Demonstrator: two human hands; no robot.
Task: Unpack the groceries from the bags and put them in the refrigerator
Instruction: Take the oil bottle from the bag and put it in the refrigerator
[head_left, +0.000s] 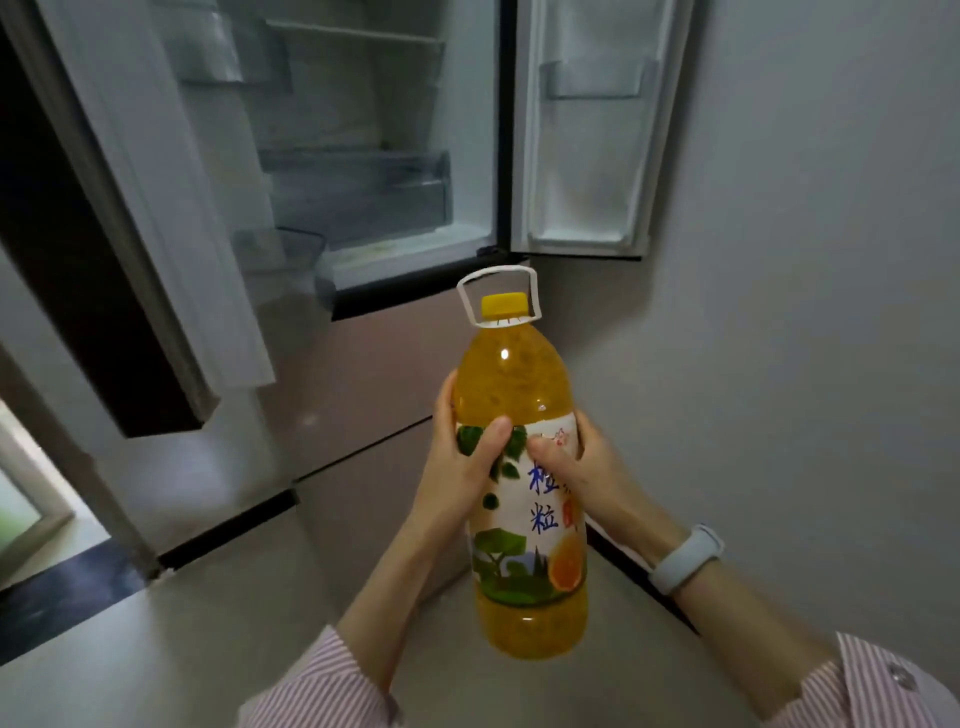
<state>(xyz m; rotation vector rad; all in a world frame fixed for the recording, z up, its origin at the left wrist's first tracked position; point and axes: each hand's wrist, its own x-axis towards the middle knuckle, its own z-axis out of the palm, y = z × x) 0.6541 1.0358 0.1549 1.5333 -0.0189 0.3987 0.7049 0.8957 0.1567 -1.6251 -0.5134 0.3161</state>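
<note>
A large orange juice bottle (524, 519) with a yellow cap, a white carry handle and a printed label is upright in front of me. My left hand (457, 467) grips its left side at the top of the label, thumb across the front. My right hand (582, 467) clasps the right side at the same height. The refrigerator (363, 182) stands ahead with both upper doors swung open; its lit interior shows bare shelves and a clear drawer. The bottle is below and in front of the open compartment.
The open left door (135, 218) reaches toward me with door bins on its inner side. The right door (592, 130) lies back against a grey wall (805, 260). Closed lower drawers (363, 415) sit beneath. Pale floor lies under my arms, with a doorway at far left.
</note>
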